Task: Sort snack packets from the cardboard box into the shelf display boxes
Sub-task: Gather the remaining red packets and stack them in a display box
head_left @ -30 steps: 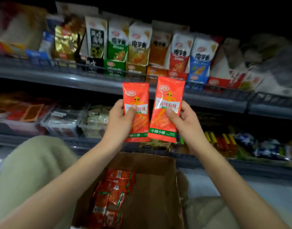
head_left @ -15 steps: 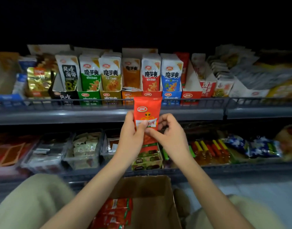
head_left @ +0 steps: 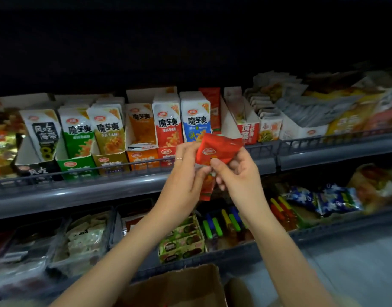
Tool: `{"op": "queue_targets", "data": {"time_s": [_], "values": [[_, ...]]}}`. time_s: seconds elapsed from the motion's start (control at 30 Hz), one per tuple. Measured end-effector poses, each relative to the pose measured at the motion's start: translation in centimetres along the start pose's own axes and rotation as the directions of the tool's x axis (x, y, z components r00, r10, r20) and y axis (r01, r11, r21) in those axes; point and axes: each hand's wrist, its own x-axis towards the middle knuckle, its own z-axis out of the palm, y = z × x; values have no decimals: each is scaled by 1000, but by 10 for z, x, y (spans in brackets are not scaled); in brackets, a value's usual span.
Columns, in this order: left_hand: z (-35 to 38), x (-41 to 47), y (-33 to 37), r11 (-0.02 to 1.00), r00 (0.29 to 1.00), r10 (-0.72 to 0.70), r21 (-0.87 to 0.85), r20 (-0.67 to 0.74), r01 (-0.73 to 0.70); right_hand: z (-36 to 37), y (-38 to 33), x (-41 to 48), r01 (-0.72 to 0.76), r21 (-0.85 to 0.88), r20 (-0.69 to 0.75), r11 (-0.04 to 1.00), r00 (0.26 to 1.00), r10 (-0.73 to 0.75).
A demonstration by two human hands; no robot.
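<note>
Two grey shelves (head_left: 102,191) cross the view. On the upper one stands a row of display boxes (head_left: 142,156) with packets upright in them. A corner of the cardboard box (head_left: 179,286) shows at the bottom edge, below the forearms. Both hands are raised in front of the upper shelf's rail, by the red and blue boxes. The left hand (head_left: 186,173) curls its fingers round the left edge of the red packet (head_left: 215,151); the right hand (head_left: 237,173) pinches it between thumb and fingers. It tilts and looks crumpled; possibly a second packet lies behind it. A ring (head_left: 179,159) sits on a left finger.
</note>
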Motion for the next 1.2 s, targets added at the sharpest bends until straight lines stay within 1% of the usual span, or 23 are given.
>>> {"op": "queue_targets", "data": {"time_s": [0.03,0.07,0.1,0.13,0.2,0.23,0.27,0.3,0.33,0.4,0.5,0.6,0.73,0.8,0.87,0.93,1.03,1.1,1.17,1.2], "values": [[3,5,-2,1000,1000,8,8,28,-8,-4,-2,3,38,-12,-40,999,998,-38],[6,9,-6,999,998,4,51,56,-6,-7,-4,6,71,-23,-104,997,992,-73],[10,14,-12,991,998,-1,137,68,-9,-12,-5,9,104,-30,-194,994,975,-108],[13,20,-19,971,998,-2,240,68,-15,-17,-6,11,140,-33,-297,990,944,-144],[20,36,-35,901,996,5,432,86,-42,-32,-8,19,214,-23,-486,977,851,-198],[21,46,-45,824,992,46,558,114,-102,-39,-9,24,249,-7,-549,969,809,-212],[23,56,-53,715,982,99,675,160,-182,-46,-10,29,277,8,-593,961,775,-219],[24,66,-61,610,968,142,752,207,-250,-53,-12,34,296,13,-620,955,752,-224],[26,75,-66,532,953,170,791,249,-302,-58,-13,39,305,10,-636,952,736,-229],[30,88,-76,455,922,194,801,336,-388,-66,-15,51,318,-1,-647,948,723,-243],[36,91,-83,390,890,181,800,419,-456,-72,-18,70,325,32,-637,945,735,-231],[41,87,-91,344,895,165,826,415,-446,-73,-19,92,302,147,-608,942,779,-155],[48,86,-99,349,900,248,834,358,-428,-71,-18,124,258,344,-499,903,864,-57],[51,86,-103,352,900,279,836,335,-420,-67,-15,144,220,384,-447,897,894,-27],[52,84,-103,369,905,289,835,314,-407,-62,-12,162,207,384,-401,900,915,-40],[53,83,-105,371,901,311,834,303,-408,-59,-3,177,219,302,-365,928,926,-100],[55,84,-107,374,900,340,838,273,-396,-53,17,191,201,41,-301,979,937,-180],[55,85,-107,383,899,352,836,262,-393,-49,30,201,163,-109,-228,981,956,-184],[56,85,-108,389,895,364,831,258,-398,-46,39,209,117,-204,-146,972,978,-149],[57,84,-109,390,892,373,830,255,-400,-45,44,214,117,-254,-115,960,982,-150]]}}
